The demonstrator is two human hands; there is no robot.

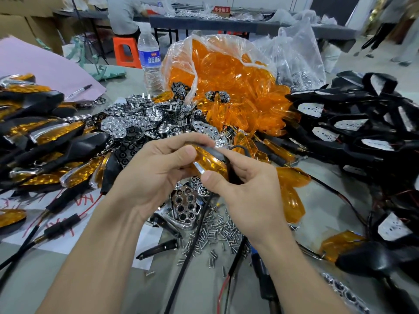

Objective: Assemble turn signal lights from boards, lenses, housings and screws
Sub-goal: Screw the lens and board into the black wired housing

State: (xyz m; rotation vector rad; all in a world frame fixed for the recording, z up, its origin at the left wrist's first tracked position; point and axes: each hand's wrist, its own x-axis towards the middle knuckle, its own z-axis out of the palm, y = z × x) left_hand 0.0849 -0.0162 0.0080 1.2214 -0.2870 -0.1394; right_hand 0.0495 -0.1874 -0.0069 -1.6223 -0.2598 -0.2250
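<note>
A turn signal light (209, 160) with an amber lens, chrome tip and black housing is held between both hands above the table's middle. My left hand (154, 171) grips its left end, thumb on the lens. My right hand (247, 189) pinches its right end, thumb near the chrome tip; its black cable hangs down. A heap of small screws (215, 230) lies below the hands. Chrome reflector boards (136, 118) are piled behind. Loose amber lenses (233, 87) spill from a clear bag. Black housings (362, 132) with white boards are stacked at the right.
Finished lights (45, 155) with cables lie at the left on white paper. A water bottle (150, 62) stands at the back beside a pink sheet (45, 66) with a marker. A dark tool handle (263, 279) lies near the front edge. A person stands by a far table.
</note>
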